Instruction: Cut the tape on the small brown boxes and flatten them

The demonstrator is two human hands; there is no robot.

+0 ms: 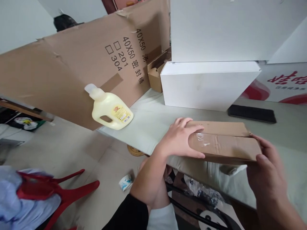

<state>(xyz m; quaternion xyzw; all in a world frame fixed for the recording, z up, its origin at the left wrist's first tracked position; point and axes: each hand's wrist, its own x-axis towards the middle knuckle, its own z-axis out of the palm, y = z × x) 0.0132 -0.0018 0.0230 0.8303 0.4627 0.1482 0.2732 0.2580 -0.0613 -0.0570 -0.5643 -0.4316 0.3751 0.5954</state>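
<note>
A long brown cardboard box, with clear tape on its top near the left end, is held between my two hands over the table's front edge. My left hand wraps its left end, thumb and fingers spread across the top and side. Around the right end closes my right hand, thumb on the near corner and fingers at the far side. The box's underside is hidden. Farther left on the table stands a pale yellow detergent bottle with a handle.
A white box stands behind, with a black flat object to its right. A big printed cardboard sheet rises at the left, by a small open carton. On the floor are a red chair and a paper roll.
</note>
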